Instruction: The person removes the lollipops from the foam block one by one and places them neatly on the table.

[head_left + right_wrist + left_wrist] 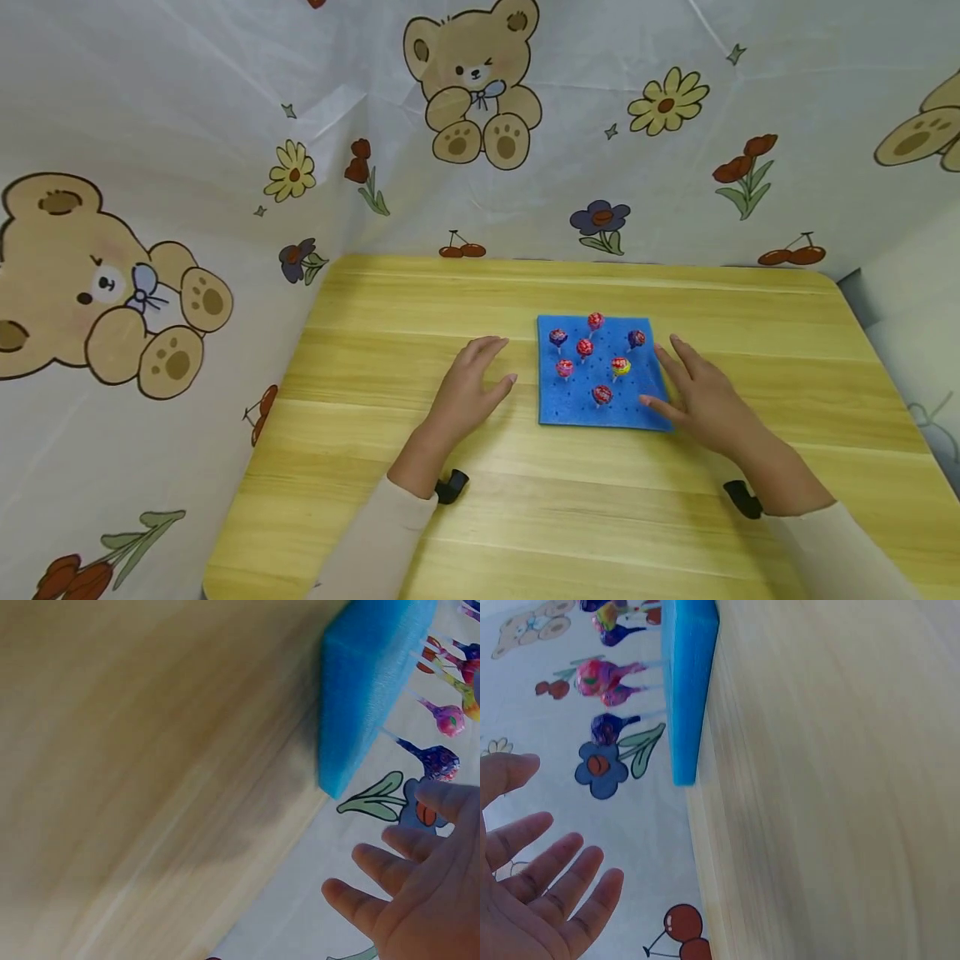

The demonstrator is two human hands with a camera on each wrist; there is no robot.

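Note:
A blue foam board [570, 412] lies on the table with several wrapped lollipops standing upright in it, among them a yellow-and-red lollipop [620, 367] and a dark purple one [636, 338]. My left hand [467, 392] hovers left of the board, fingers spread and holding nothing; the left wrist view shows its palm [525, 922] apart from the foam. At the board's right edge is my right hand [701, 400], its fingers loosely extended and overlapping that edge in the head view. In the right wrist view, its fingers [375, 907] are spread and grip nothing.
The wood-grain table [390, 317] has rounded corners. Behind it and at the left hangs a white cloth [555, 217] printed with bears, flowers and cherries. Small holes dot the foam's top. Black straps [452, 487] sit at both wrists.

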